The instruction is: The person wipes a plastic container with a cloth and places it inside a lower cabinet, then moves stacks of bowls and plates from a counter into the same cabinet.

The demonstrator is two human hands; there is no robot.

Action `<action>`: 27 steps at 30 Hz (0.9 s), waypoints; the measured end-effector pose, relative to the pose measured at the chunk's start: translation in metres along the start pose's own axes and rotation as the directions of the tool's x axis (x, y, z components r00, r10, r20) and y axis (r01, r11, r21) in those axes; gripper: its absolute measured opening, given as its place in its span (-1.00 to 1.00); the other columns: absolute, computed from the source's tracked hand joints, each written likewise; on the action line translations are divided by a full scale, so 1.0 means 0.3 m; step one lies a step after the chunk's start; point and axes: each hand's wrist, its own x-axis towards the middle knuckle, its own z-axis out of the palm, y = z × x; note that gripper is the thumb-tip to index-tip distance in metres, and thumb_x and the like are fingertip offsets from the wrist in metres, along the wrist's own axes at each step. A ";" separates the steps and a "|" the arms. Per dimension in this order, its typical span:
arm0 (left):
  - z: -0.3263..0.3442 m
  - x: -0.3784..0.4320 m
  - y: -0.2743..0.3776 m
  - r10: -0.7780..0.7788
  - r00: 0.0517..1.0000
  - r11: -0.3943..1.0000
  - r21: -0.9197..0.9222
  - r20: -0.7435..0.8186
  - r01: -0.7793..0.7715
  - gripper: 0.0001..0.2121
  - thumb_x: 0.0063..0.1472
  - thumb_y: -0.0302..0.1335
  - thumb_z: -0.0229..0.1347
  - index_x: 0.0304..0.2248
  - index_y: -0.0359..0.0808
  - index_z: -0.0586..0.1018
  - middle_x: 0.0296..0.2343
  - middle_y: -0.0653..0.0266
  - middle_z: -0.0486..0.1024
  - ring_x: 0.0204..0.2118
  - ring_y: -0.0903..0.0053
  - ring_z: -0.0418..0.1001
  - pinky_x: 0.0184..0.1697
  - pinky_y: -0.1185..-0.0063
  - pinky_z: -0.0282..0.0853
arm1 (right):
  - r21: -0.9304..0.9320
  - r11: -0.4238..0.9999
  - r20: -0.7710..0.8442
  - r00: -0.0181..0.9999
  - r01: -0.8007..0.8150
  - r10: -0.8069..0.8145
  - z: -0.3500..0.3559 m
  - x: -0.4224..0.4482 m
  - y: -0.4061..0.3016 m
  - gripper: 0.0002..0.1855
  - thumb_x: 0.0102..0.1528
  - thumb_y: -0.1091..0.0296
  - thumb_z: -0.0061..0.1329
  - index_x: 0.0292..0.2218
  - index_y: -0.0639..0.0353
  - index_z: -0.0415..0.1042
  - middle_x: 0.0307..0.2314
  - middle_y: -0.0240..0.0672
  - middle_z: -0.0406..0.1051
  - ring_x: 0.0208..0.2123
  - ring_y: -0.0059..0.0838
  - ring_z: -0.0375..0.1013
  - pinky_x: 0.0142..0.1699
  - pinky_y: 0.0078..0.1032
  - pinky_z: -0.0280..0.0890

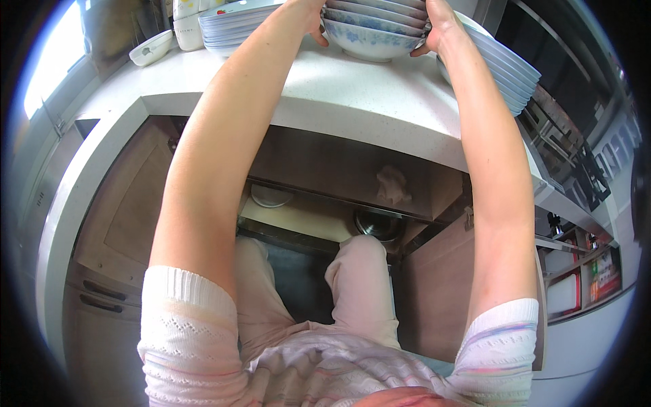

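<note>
Both my arms reach up to a stack of blue-patterned ceramic bowls at the top edge of the view, on the white countertop. My left hand grips the stack's left side, and my right hand grips its right side, with fingertips at the rims. The top of the stack is cut off by the frame. Left of it stands a stack of plates; to its right, partly behind my right forearm, is a stack of larger plates or shallow bowls. Whether the bowls' base touches the counter, I cannot tell.
The counter edge overhangs an open cabinet. Its upper shelf holds a crumpled cloth or bag; lower down are a pale dish and a round metal pan or lid. An open cabinet door stands right. A small dish sits far left.
</note>
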 end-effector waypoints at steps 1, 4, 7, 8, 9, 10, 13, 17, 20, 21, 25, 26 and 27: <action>-0.005 0.009 -0.006 -0.004 1.000 1.000 0.001 -0.003 0.004 -0.01 -0.21 0.35 -0.19 0.06 -0.32 0.10 0.04 -0.02 0.02 0.10 0.16 -0.05 0.04 0.06 -0.24 | 0.002 1.000 0.002 1.000 -0.004 0.004 0.008 -0.008 -0.001 -0.03 -0.13 -0.47 -0.39 0.10 0.12 -0.07 0.09 -0.14 -0.12 0.12 -0.06 -0.19 0.02 0.23 -0.37; 0.005 0.011 -0.018 0.023 0.990 0.986 -0.167 0.137 0.000 -0.05 -0.20 0.33 -0.17 0.03 -0.32 0.16 0.02 0.02 0.08 0.07 0.19 0.02 0.01 0.07 -0.15 | -0.015 1.000 -0.012 1.000 0.013 -0.013 0.010 -0.025 -0.003 -0.01 -0.13 -0.48 -0.39 0.11 0.11 -0.13 0.10 -0.14 -0.16 0.14 -0.07 -0.23 0.03 0.22 -0.41; 0.024 0.005 -0.018 0.051 0.997 0.994 -0.097 -0.055 -0.056 -0.12 -0.17 0.27 -0.11 -0.01 -0.31 0.21 -0.01 0.06 0.15 0.03 0.23 0.10 -0.02 0.11 -0.03 | 0.060 0.998 -0.007 1.000 0.026 -0.026 0.010 0.007 0.014 -0.10 -0.10 -0.39 -0.33 0.09 0.10 -0.05 0.09 -0.15 -0.11 0.12 -0.07 -0.18 0.03 0.23 -0.38; 0.020 0.008 -0.025 0.092 0.995 0.984 -0.152 -0.036 -0.096 -0.14 -0.17 0.25 -0.08 -0.02 -0.31 0.22 -0.02 0.07 0.16 0.02 0.24 0.12 -0.04 0.12 -0.01 | 0.064 0.997 0.001 0.999 0.033 -0.033 0.012 0.014 0.009 -0.10 -0.10 -0.39 -0.33 0.09 0.10 -0.05 0.09 -0.15 -0.11 0.12 -0.07 -0.18 0.03 0.23 -0.38; 0.025 -0.007 -0.033 0.124 0.992 0.970 -0.206 -0.020 -0.126 -0.16 -0.17 0.22 -0.06 -0.02 -0.31 0.23 -0.03 0.08 0.18 0.01 0.26 0.13 -0.05 0.14 0.02 | 0.098 0.995 0.033 0.999 0.023 -0.026 0.019 0.008 0.013 -0.15 -0.11 -0.33 -0.29 0.06 0.09 0.01 0.07 -0.15 -0.07 0.11 -0.08 -0.14 0.02 0.23 -0.37; 0.035 -0.021 -0.033 0.111 0.987 0.962 -0.235 -0.112 -0.135 -0.19 -0.16 0.18 -0.03 -0.03 -0.30 0.25 -0.03 0.08 0.18 0.01 0.25 0.14 -0.05 0.13 0.01 | 0.132 0.991 0.066 0.998 0.011 -0.020 0.028 0.001 0.016 -0.20 -0.11 -0.27 -0.24 0.03 0.08 0.08 0.06 -0.15 -0.03 0.10 -0.09 -0.10 0.01 0.24 -0.36; 0.012 -0.093 -0.040 0.157 0.985 0.955 -0.243 -0.074 -0.170 -0.22 -0.15 0.13 -0.02 -0.04 -0.31 0.25 -0.04 0.05 0.18 0.00 0.24 0.14 -0.05 0.13 0.04 | 0.168 0.986 0.052 0.999 -0.014 0.005 0.060 -0.037 0.000 -0.27 -0.15 -0.21 -0.17 -0.04 0.07 0.18 0.03 -0.17 0.06 0.07 -0.13 -0.03 0.00 0.22 -0.32; -0.034 -0.182 -0.067 0.238 0.971 0.915 -0.342 0.025 -0.216 -0.26 -0.14 0.06 0.01 -0.05 -0.31 0.25 -0.04 0.01 0.17 0.00 0.22 0.15 -0.04 0.14 0.07 | 0.126 0.991 0.055 0.997 0.043 -0.050 0.103 -0.090 0.004 -0.32 -0.19 -0.23 -0.11 -0.12 0.06 0.28 -0.05 -0.19 0.18 0.00 -0.16 0.09 -0.04 0.18 -0.18; -0.028 -0.185 -0.066 0.249 0.968 0.860 -0.459 -0.004 -0.223 -0.27 -0.15 0.03 0.05 -0.05 -0.31 0.25 -0.04 -0.03 0.15 -0.01 0.19 0.15 -0.02 0.18 0.09 | 0.328 0.941 0.392 0.918 -0.086 -0.052 -0.009 0.032 0.027 -0.42 -0.16 -0.21 -0.13 -0.23 0.05 0.36 -0.20 -0.20 0.31 -0.13 -0.22 0.23 -0.14 0.11 0.02; -0.028 -0.195 -0.066 0.253 0.967 0.855 -0.464 -0.013 -0.230 -0.27 -0.15 0.03 0.05 -0.05 -0.31 0.25 -0.04 -0.03 0.15 -0.01 0.19 0.15 -0.02 0.18 0.09 | 0.350 0.917 0.471 0.882 -0.192 0.005 -0.010 0.019 0.011 -0.42 -0.16 -0.21 -0.13 -0.23 0.06 0.36 -0.20 -0.20 0.32 -0.13 -0.22 0.23 -0.14 0.10 0.03; -0.069 -0.230 -0.078 0.356 0.930 0.868 -0.400 0.088 -0.294 -0.26 -0.16 0.03 0.07 -0.05 -0.32 0.25 -0.03 -0.03 0.14 -0.01 0.18 0.14 -0.01 0.23 0.11 | 0.172 0.985 -0.065 0.998 0.021 -0.010 0.164 -0.273 -0.011 -0.44 -0.13 -0.16 -0.12 -0.24 0.11 0.36 -0.25 -0.21 0.35 -0.17 -0.24 0.27 -0.12 -0.04 0.11; -0.073 -0.225 -0.076 0.365 0.925 0.849 -0.445 0.106 -0.284 -0.27 -0.16 0.02 0.08 -0.05 -0.32 0.25 -0.04 -0.03 0.15 -0.01 0.19 0.15 -0.01 0.26 0.11 | 0.291 0.950 0.095 0.985 0.113 -0.146 0.120 -0.207 0.029 -0.48 -0.11 -0.10 -0.09 -0.24 0.14 0.36 -0.26 -0.21 0.35 -0.19 -0.27 0.29 -0.11 -0.14 0.15; -0.062 -0.226 -0.080 0.369 0.920 0.828 -0.496 0.132 -0.262 -0.28 -0.15 0.00 0.08 -0.06 -0.33 0.26 -0.04 -0.02 0.17 -0.01 0.20 0.15 0.00 0.28 0.12 | 0.412 0.894 0.224 0.931 0.177 -0.288 0.102 -0.200 0.048 -0.51 -0.09 -0.03 -0.06 -0.24 0.17 0.35 -0.27 -0.22 0.36 -0.20 -0.31 0.31 -0.11 -0.25 0.19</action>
